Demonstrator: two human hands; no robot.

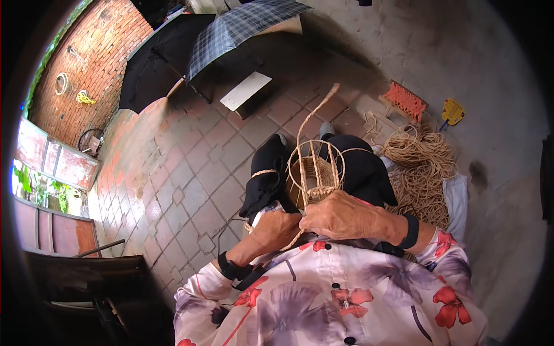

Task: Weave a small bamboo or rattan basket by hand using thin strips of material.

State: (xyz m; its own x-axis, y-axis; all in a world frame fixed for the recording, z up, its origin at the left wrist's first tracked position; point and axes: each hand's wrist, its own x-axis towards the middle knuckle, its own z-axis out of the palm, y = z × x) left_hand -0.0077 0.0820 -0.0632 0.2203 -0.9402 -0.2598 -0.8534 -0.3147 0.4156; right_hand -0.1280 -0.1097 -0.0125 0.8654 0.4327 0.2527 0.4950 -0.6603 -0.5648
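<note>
A half-woven basket (311, 173) of tan twisted cord, with a wire rim, rests between my black-trousered thighs. One long cord (309, 118) rises from it past the rim. My right hand (337, 213) is closed at the basket's near side, thumb and fingers pinched on the cord where it joins the weave. Just left of it, my left hand (274, 228) has curled fingers, partly hidden; what they hold is unclear. A loose cord end trails below both hands.
Coiled cord (421, 150) lies on a white sack (456, 213) to my right, near an orange plastic item (404, 98) and a yellow swatter (453, 112). Ahead are a white board (245, 89) and open umbrellas (242, 29). A dark object (86, 288) stands at lower left.
</note>
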